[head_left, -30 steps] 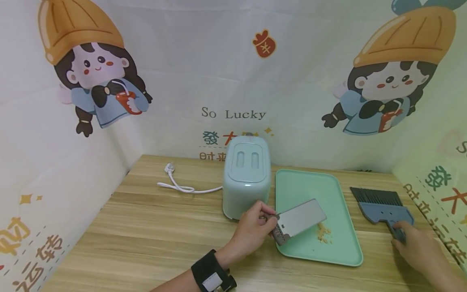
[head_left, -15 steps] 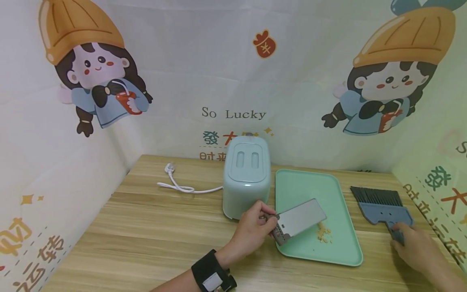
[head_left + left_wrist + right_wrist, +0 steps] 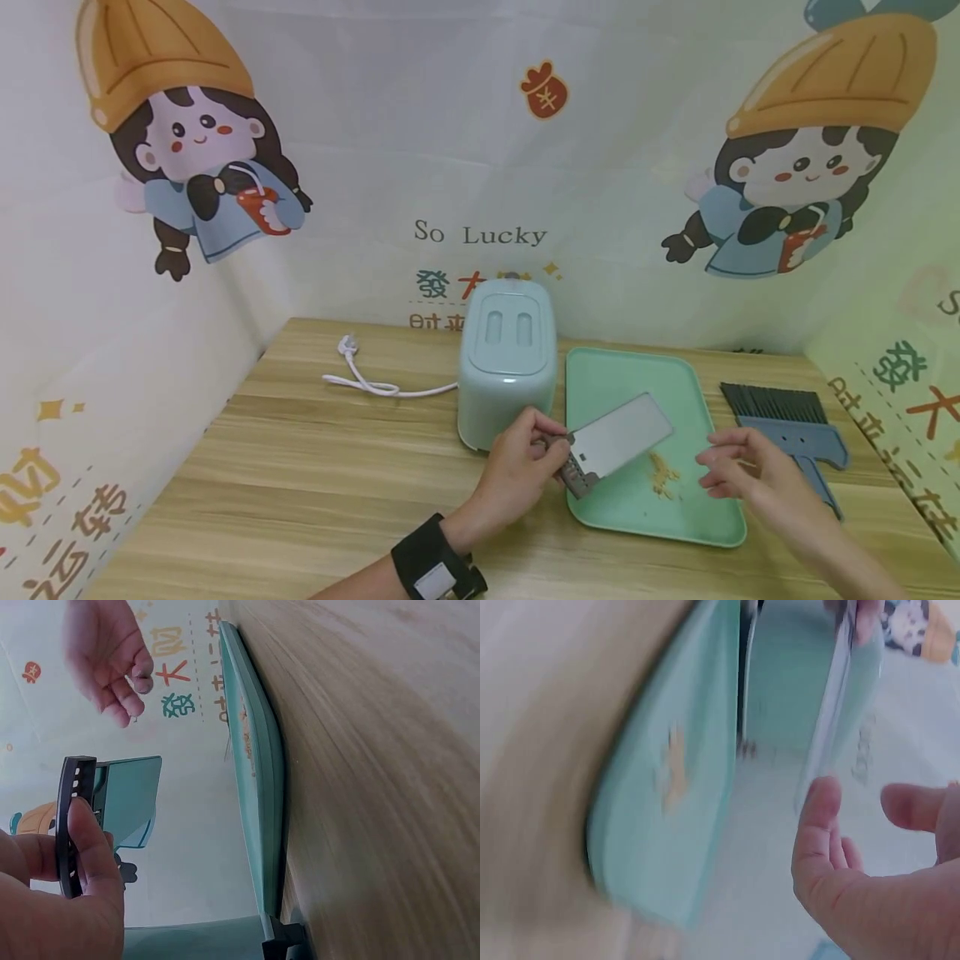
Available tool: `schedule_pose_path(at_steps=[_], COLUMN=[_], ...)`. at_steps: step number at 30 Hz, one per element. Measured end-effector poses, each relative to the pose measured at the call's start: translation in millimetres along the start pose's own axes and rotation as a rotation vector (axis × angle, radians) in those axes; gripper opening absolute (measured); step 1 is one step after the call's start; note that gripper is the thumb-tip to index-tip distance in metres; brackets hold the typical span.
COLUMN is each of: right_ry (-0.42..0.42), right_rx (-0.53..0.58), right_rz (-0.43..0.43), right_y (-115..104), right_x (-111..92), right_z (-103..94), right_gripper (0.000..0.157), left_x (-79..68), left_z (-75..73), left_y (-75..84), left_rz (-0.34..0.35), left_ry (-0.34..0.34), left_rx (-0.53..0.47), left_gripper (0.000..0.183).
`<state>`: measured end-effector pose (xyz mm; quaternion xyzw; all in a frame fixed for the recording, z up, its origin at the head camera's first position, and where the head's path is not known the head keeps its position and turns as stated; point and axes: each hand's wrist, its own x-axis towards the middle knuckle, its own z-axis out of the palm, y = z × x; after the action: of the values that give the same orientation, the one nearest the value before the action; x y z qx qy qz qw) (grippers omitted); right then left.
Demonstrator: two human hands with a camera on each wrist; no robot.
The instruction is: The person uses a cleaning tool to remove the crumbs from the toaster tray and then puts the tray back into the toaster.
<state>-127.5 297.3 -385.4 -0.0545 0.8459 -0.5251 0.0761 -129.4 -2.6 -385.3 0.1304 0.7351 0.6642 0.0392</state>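
Note:
My left hand (image 3: 521,462) pinches the dark slotted end of a flat metal crumb tray (image 3: 622,433), thumb on one side and fingers behind. The crumb tray is raised at a tilt over a green serving tray (image 3: 600,375), with its plain end pointing right. A small heap of tan crumbs (image 3: 663,477) lies on the serving tray below it. My right hand (image 3: 765,479) hovers at the serving tray's right edge, thumb and fingers apart and holding nothing. The right wrist view shows its fingers (image 3: 821,847) near the crumb tray's far end.
A pale green toaster (image 3: 506,367) with a lidded top stands just left of the serving tray. Its white cord and plug (image 3: 367,383) lie on the wooden table (image 3: 300,467). A blue brush (image 3: 795,437) with black bristles lies at the right, partly behind my right hand.
My right hand has let go of the brush handle and moved left to the serving tray's edge. The crumb tray's far end has risen slightly in my left hand.

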Motion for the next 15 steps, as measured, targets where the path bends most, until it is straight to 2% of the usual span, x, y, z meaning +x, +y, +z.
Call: schedule_pose_path(at_steps=[3,7,11,15], right_ry=[-0.072,-0.159,-0.218,-0.212], right_rx=[0.282,0.56,0.686,0.721], right_rz=[0.143,0.255,0.286,0.277], right_y=[-3,-7,-16,-23], right_x=[2,7,10,14], right_z=[28.3,60.0,83.1,100.1], right_gripper=[0.046,0.045,0.041,0.042], left_x=[-0.7,-0.4,1.2,6.4], left_z=[0.8,1.7,2.0,3.1], left_y=[2.4,2.5,-2.1,-18.0], left_rz=[0.003,0.011,0.018,0.02], left_ry=[0.009,0.013,0.024,0.035], left_rx=[0.001,-0.011,-0.009,-0.003], left_gripper=[0.014,0.014,0.014,0.015])
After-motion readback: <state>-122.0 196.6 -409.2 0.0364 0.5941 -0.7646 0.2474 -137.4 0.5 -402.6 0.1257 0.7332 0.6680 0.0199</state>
